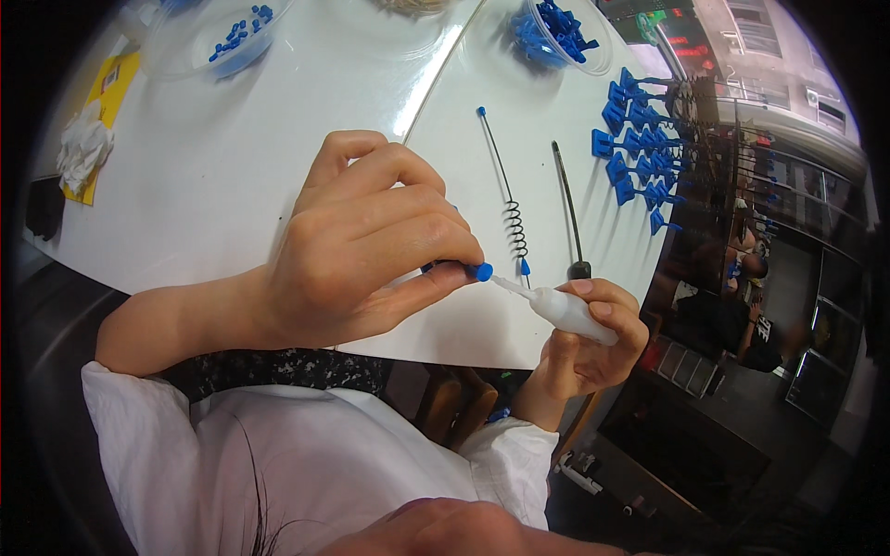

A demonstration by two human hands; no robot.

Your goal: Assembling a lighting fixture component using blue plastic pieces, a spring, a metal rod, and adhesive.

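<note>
My left hand pinches a small blue plastic part between thumb and forefinger; the part's far end is hidden by the fingers. My right hand is wrapped around a white squeeze bottle, whose thin clear nozzle reaches the round face of the blue part. Whether the nozzle touches it, I cannot tell for sure. Just beyond the hands, a dark coiled wire with a blue tip at each end lies on the white table. To its right is a thin black-handled screwdriver.
Small blue caps fill part of a clear tub at the far left. Another clear tub holds blue pieces at the far side. Several blue-based parts stand along the right edge. Crumpled tissue lies on a yellow sheet.
</note>
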